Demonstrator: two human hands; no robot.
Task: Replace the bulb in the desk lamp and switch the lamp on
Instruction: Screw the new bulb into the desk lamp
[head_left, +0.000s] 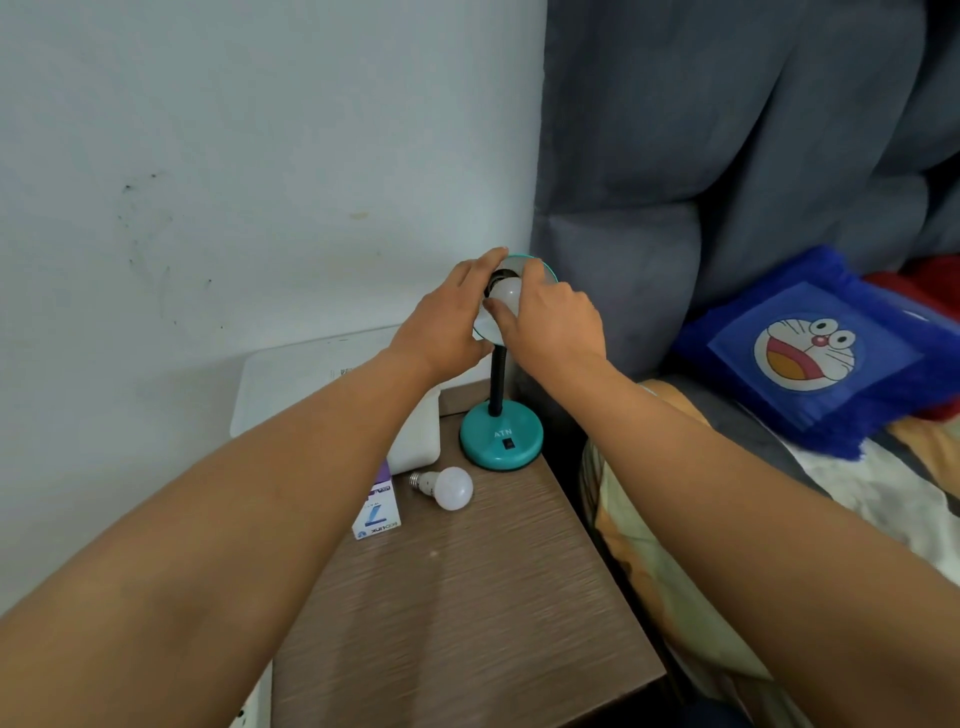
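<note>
On the table (467, 597) a box (377, 512), half hidden by my forearm, and a spare bulb (451, 487) lie left of the lamp (501, 435), whose shade my left hand (447, 322) clasps while my right hand (553, 325) pinches the bulb in the shade (506, 293), socket hidden.

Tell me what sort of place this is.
Most likely a bedroom, at the bedside. A small wooden nightstand stands against a padded grey headboard, a blue cartoon cushion lies on rumpled bedding, and a teal desk lamp sits on the nightstand.
</note>
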